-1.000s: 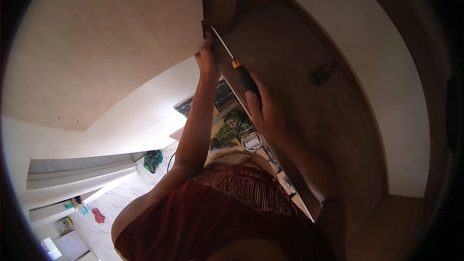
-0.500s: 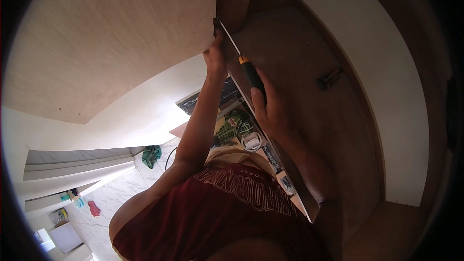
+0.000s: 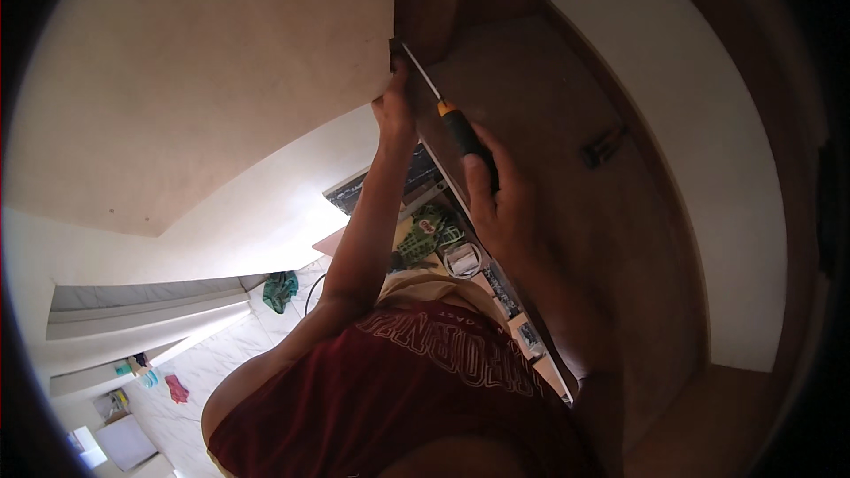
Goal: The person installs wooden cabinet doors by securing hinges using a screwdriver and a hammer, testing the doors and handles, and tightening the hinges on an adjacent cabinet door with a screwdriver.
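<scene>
A screwdriver with a dark handle, a yellow collar and a thin metal shaft is gripped in my right hand. Its shaft slants up and left, the tip meeting a small dark fitting at the edge of a pale wooden panel. My left hand reaches up to that same edge, its fingers closed around the fitting, which they partly hide. What kind of fitting it is cannot be made out in the shade.
On the brown board to the right lies a dark hinge-like piece. A white curved panel bounds the far right. Below my arms, a green patterned packet and a white roll lie. Cloths lie on the marbled floor.
Both hands stay at the panel edge with the screwdriver against the fitting. My right hand has turned slightly around the handle, and the view has shifted a little.
</scene>
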`<move>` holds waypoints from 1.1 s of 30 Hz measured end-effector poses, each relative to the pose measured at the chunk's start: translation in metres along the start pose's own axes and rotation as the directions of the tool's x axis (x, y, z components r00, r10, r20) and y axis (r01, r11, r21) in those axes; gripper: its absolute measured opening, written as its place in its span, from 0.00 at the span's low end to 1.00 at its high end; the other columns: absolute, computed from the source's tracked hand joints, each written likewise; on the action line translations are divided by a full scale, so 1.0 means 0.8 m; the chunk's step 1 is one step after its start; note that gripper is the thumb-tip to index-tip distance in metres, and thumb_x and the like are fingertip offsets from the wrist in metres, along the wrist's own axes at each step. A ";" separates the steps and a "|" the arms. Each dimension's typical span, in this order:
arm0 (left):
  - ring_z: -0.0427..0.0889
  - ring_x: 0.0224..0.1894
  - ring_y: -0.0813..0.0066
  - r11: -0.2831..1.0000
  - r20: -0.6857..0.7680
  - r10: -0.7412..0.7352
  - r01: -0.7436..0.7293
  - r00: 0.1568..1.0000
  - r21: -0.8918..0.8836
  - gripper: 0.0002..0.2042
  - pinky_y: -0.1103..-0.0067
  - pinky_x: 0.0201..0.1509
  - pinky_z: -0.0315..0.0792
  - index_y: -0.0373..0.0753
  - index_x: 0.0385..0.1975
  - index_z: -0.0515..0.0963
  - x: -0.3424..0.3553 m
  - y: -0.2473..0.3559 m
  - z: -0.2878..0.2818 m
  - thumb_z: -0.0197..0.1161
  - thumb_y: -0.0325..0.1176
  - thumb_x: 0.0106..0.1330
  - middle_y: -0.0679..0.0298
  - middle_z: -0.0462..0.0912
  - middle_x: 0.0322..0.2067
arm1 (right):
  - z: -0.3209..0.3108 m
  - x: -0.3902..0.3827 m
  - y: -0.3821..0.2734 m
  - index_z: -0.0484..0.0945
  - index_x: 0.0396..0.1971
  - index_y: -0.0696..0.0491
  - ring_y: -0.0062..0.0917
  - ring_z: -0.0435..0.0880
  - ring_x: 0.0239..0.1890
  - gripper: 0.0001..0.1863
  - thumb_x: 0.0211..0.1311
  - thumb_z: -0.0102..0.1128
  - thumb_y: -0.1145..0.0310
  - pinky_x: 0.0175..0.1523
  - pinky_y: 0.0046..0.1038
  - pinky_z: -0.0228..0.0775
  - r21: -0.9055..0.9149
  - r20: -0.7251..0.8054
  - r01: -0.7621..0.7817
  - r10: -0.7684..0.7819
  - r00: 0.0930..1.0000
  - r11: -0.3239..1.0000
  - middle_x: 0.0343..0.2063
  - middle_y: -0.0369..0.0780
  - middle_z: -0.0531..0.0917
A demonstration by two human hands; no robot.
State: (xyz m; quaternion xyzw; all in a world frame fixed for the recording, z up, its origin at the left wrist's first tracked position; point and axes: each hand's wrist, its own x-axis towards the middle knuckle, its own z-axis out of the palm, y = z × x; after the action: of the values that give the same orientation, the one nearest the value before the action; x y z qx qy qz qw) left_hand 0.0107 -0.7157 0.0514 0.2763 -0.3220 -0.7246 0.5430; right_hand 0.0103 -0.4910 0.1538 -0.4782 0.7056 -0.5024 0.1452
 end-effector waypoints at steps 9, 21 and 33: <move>0.80 0.47 0.70 0.997 0.077 0.047 -0.051 0.996 0.054 0.19 0.72 0.49 0.76 0.36 0.57 0.73 0.019 -0.017 -0.005 0.60 0.41 0.73 0.61 0.79 0.48 | -0.004 -0.003 -0.021 0.70 0.62 0.56 0.41 0.83 0.51 0.23 0.69 0.60 0.68 0.56 0.35 0.75 0.071 -0.138 -0.041 0.051 0.989 0.997 0.51 0.51 0.79; 0.81 0.48 0.68 0.998 0.141 -0.014 0.023 0.990 -0.063 0.18 0.71 0.50 0.78 0.35 0.57 0.72 0.012 -0.014 -0.003 0.56 0.40 0.75 0.60 0.80 0.48 | 0.003 0.009 -0.031 0.76 0.56 0.55 0.24 0.84 0.33 0.19 0.68 0.63 0.67 0.40 0.30 0.77 -0.063 -0.283 -0.060 0.040 0.958 0.996 0.32 0.41 0.83; 0.80 0.48 0.71 1.000 0.191 0.005 -0.003 0.982 -0.010 0.17 0.75 0.50 0.76 0.34 0.54 0.74 0.010 -0.012 0.002 0.50 0.40 0.76 0.61 0.79 0.49 | -0.008 0.027 -0.033 0.79 0.52 0.57 0.17 0.82 0.28 0.19 0.63 0.69 0.67 0.35 0.21 0.76 0.600 0.009 -0.445 0.551 0.835 0.664 0.29 0.35 0.83</move>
State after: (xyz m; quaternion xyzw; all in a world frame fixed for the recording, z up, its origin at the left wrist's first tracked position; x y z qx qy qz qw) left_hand 0.0014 -0.7208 0.0447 0.2023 -0.3697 -0.7483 0.5124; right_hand 0.0088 -0.5062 0.1850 -0.1530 0.6316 -0.6726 0.3540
